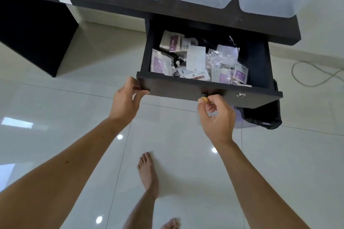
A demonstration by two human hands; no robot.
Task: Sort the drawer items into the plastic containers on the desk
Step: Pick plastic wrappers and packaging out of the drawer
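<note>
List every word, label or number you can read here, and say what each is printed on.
"KY NOTE": red label on a white pack at the front of the open drawer, its first letters cut off.
Purple-and-white sachets: print too small to read.
White card: marks too faint to read.

A glossy white tiled floor (74, 83) is seen reflecting ceiling lights, with two bare feet (148, 171) planted on it. A grey cable (314, 78) is looped across the tiles at right, and a bin lined with a black bag (268, 117) is partly hidden below.
</note>
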